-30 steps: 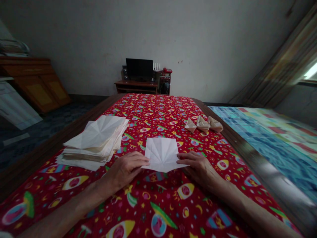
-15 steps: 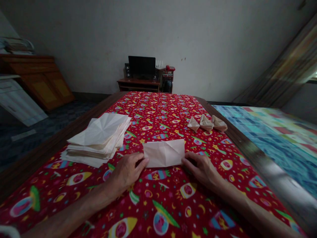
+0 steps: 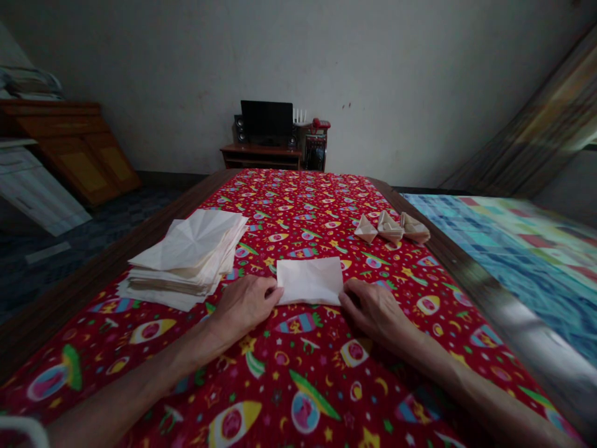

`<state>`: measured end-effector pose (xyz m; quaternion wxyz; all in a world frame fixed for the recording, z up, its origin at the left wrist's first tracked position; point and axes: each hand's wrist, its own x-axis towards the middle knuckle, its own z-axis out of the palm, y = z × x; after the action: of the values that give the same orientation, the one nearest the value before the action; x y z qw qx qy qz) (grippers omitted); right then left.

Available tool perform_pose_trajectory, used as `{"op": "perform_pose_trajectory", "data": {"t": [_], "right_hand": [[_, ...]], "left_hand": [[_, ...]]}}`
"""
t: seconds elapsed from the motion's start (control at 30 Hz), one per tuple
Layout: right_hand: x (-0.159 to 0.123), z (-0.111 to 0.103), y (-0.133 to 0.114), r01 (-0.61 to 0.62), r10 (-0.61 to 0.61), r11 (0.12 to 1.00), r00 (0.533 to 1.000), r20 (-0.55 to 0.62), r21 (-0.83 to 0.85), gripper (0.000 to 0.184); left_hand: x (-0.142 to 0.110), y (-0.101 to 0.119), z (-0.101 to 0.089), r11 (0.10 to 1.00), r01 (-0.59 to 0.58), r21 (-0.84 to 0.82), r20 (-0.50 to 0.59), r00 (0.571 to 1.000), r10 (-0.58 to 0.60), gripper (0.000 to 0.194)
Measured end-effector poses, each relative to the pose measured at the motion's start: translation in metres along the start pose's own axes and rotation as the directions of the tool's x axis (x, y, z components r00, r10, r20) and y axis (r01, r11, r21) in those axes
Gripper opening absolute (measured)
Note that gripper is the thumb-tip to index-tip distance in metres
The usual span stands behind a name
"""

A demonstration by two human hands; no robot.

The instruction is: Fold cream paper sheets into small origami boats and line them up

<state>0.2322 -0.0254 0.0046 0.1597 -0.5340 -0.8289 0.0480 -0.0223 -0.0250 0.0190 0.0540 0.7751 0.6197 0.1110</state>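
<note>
A folded white paper rectangle (image 3: pixel 310 281) lies flat on the red patterned cloth in front of me. My left hand (image 3: pixel 245 305) grips its left edge, with the fingertips at the paper. My right hand (image 3: pixel 373 311) holds its lower right corner, fingers resting on the fold. To the left of my left hand sits a stack of creased paper sheets (image 3: pixel 186 258), its top sheet marked with fan-like fold lines. Three small folded paper pieces (image 3: pixel 392 228) lie in a row near the table's right edge.
The red rocket-print cloth (image 3: pixel 298 199) covers a table with a dark wooden edge (image 3: pixel 448 255). A patterned blue quilt (image 3: pixel 508 261) lies to the right. A monitor (image 3: pixel 267 122) stands on a low stand at the back, and a wooden cabinet (image 3: pixel 69 143) stands at the left.
The paper went from an open, fan-creased sheet to a folded rectangle, and it now looks smaller and whiter on top. My hands stayed at its two sides.
</note>
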Motion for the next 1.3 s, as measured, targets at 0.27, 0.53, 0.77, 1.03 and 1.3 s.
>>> {"op": "perform_pose_trajectory", "data": {"t": [0.27, 0.53, 0.77, 1.03, 1.3], "right_hand": [[-0.001, 0.001, -0.003, 0.017, -0.020, 0.993, 1.000, -0.021, -0.120, 0.024], [-0.003, 0.004, -0.006, 0.003, -0.017, 0.988, 0.996, -0.090, -0.155, 0.025], [0.004, -0.002, -0.003, -0.031, 0.031, 0.983, 1.000, 0.001, -0.180, 0.032], [0.007, -0.004, 0.000, -0.053, 0.061, 0.990, 0.996, 0.060, -0.130, 0.033], [0.005, -0.001, 0.007, 0.035, -0.032, 0.994, 0.999, 0.031, -0.104, 0.026]], "left_hand": [[-0.005, -0.007, 0.005, 0.936, -0.159, -0.314, -0.086, 0.987, 0.139, 0.036], [-0.003, -0.006, 0.018, 0.960, -0.208, -0.190, -0.153, 0.972, 0.180, 0.035], [-0.003, 0.002, 0.007, 0.969, -0.243, 0.052, -0.135, 0.959, 0.248, 0.031], [-0.003, -0.011, 0.009, 0.989, -0.148, 0.011, -0.185, 0.972, 0.147, 0.022], [-0.013, 0.003, 0.018, 0.766, -0.640, -0.056, -0.120, 0.766, 0.631, 0.051]]}}
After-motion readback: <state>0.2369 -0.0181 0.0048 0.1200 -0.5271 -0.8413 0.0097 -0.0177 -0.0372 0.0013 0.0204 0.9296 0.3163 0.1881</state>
